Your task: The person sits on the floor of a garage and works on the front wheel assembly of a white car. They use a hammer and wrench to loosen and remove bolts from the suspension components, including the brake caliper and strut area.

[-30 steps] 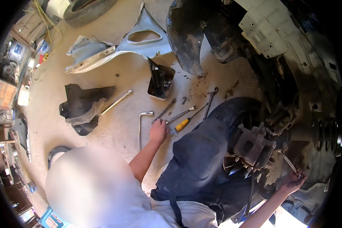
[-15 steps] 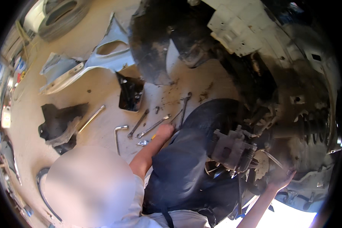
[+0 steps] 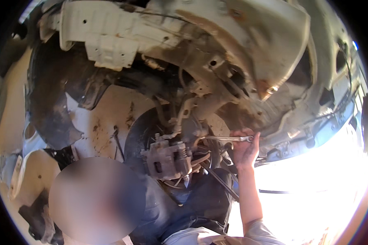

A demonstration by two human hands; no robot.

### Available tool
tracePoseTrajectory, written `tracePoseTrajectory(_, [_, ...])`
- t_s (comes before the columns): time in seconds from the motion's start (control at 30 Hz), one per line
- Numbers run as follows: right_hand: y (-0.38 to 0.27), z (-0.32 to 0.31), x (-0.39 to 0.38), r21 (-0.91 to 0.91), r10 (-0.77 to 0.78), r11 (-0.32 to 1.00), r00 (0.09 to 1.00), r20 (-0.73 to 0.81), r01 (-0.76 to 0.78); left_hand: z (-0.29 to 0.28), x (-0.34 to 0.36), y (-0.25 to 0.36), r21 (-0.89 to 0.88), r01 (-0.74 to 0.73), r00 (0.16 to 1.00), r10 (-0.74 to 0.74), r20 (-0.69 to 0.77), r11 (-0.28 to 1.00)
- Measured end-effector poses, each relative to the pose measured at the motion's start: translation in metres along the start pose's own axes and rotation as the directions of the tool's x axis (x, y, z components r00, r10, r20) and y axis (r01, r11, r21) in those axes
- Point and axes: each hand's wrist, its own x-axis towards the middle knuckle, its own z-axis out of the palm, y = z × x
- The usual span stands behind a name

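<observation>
Near edge, bottom: a pale sleeve (image 3: 253,232) came up from the lower rim, forearm rising to the right hand (image 3: 244,148).
Left hand: not in shot, so no idea what those fingers were doing.
Right hand: fingers were curled tight round the right end of a wrench (image 3: 227,139), thumb side toward the car.
Wrench axis: pretty much level, running left-right; the far tip reached left of the fist toward the hub area, right by the brake hose.
Key relation: the working end sat left of the fingers, so the right hand was the only one near it.
Just left: grey brake caliper (image 3: 167,157) was hanging loose below the wrench, close but not touching as far as I could tell.
Farther: rusty strut and knuckle (image 3: 208,98), then the white wheel-arch liner (image 3: 106,36) overhead.
Far left: black plastic panel (image 3: 49,106) on the sandy floor (image 3: 110,110).
</observation>
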Motion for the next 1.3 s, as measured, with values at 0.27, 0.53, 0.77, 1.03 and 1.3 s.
tracePoseTrajectory(0.27, [-0.006,-0.003,-0.007,0.094,0.112,0.988,0.989,0.095,-0.121,-0.001,-0.008,-0.011,-0.092,0.04,0.999,-0.041,-0.013,0.995])
tracePoseTrajectory(0.53, [-0.006,0.01,-0.006,0.14,0.112,0.981,0.981,0.159,-0.135,0.006,-0.013,-0.073,-0.429,-0.122,0.954,-0.013,-0.299,0.895])
tracePoseTrajectory(0.77, [-0.01,-0.001,-0.006,0.158,0.139,0.974,0.979,0.147,-0.162,-0.117,-0.092,-0.022,-0.914,0.08,0.948,-0.314,-0.054,0.397])
tracePoseTrajectory(1.03, [-0.009,-0.03,-0.001,0.211,0.162,0.959,0.977,0.139,-0.189,-0.225,-0.286,0.055,-0.809,-0.255,0.92,-0.124,-0.372,0.53])
tracePoseTrajectory(1.3, [-0.043,-0.029,-0.061,0.04,-0.224,0.974,0.973,0.057,0.222,-0.22,-0.318,0.208,-0.838,-0.523,0.7,0.639,-0.319,0.154])
